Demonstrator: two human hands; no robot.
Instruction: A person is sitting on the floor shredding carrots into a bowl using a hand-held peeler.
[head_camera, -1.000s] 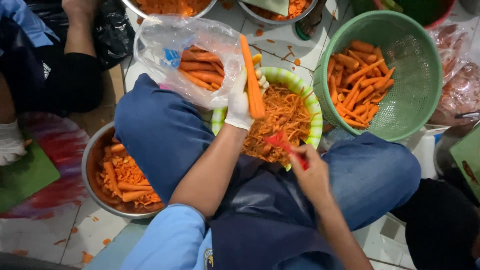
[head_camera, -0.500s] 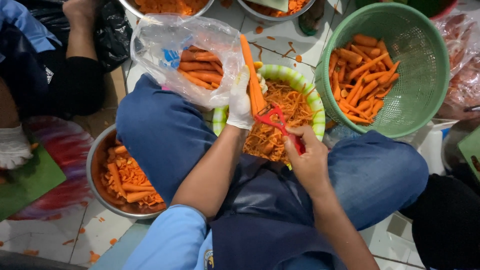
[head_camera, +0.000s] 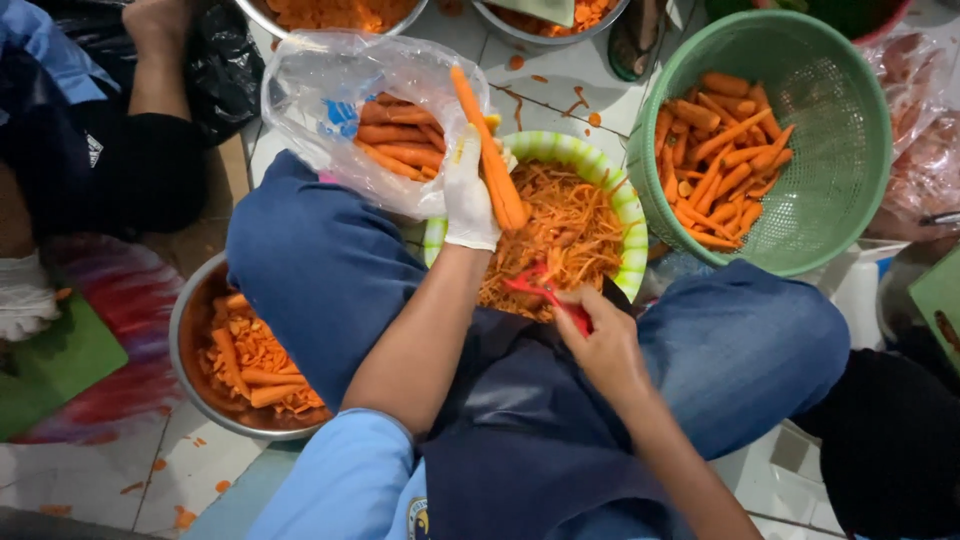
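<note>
Here left hand in white glove holds carrot over striped bowl; right hand grips red peeler.

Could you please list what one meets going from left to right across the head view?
Round metal bowl of carrot pieces → clear plastic bag of whole carrots → gloved left hand holding a long carrot → green plastic basket of peeled carrots.

The right hand with the red peeler has drawn back from beside the carrot toward the lower middle of the frame, over the near rim of the striped bowl. The carrot now stands clear of the peeler.
</note>
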